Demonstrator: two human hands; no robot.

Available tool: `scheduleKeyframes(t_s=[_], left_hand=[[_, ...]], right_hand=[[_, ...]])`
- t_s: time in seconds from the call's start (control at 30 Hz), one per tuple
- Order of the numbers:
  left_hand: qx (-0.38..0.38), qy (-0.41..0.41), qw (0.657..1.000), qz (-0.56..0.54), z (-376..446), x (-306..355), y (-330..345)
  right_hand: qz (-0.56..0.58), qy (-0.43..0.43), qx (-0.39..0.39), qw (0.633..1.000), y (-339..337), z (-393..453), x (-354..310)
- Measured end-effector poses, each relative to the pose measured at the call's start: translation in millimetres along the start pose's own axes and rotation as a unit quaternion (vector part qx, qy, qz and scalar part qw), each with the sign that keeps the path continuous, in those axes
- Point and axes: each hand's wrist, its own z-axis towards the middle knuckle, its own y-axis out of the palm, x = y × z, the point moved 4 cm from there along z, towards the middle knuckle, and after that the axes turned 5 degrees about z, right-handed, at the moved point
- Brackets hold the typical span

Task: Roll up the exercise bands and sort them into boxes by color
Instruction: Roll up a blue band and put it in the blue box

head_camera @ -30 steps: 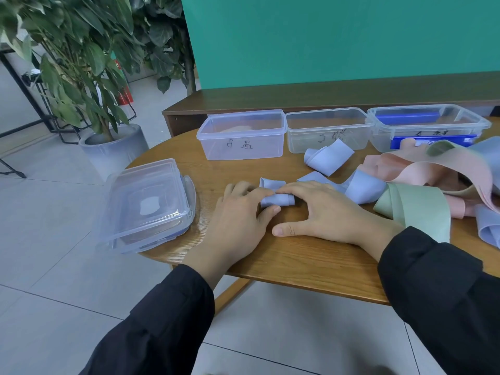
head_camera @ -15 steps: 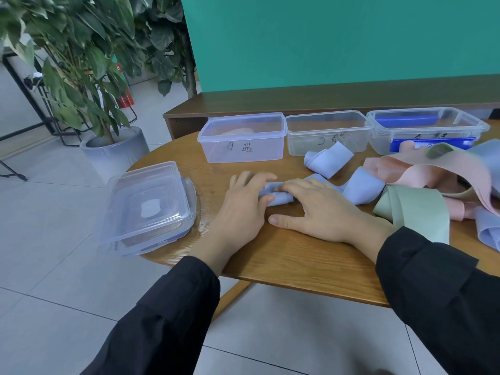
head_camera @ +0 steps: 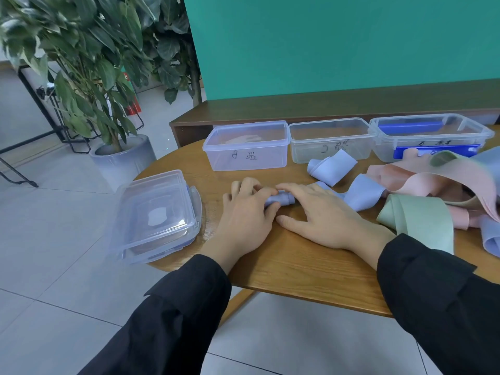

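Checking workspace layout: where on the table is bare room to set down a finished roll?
Bare wood lies between the left box and the hands, and along the near table edge below both wrists. The right side is crowded: blue band, green band and pink bands piled there.

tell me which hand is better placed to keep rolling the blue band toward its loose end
Right, probably. The right hand lies over the roll on the side where the loose blue band trails off. The left hand pinches the roll's other end, steadying it.
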Motion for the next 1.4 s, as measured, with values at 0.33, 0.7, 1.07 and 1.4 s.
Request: scheduleKeyframes(t_s=[0.33, 0.7, 1.07, 1.4], left_hand=[[-0.017, -0.002, 1.0, -0.009, 9, -3, 3], [0.022, 0.013, 0.996, -0.086, 22, -12, 11], [-0.036, -0.045, 0.995, -0.081, 37, -20, 18], [0.006, -0.047, 0.981, -0.19, 31, -16, 4]], right_hand=[[0.011, -0.012, 0.051, 0.999, 6, 12, 12], [-0.046, 0.046, 0.042, 0.997, 10, 26, 11], [-0.034, 0.056, 0.111, 0.992, 5, 39, 11], [0.071, 0.008, 0.164, 0.984, 0, 31, 5]])
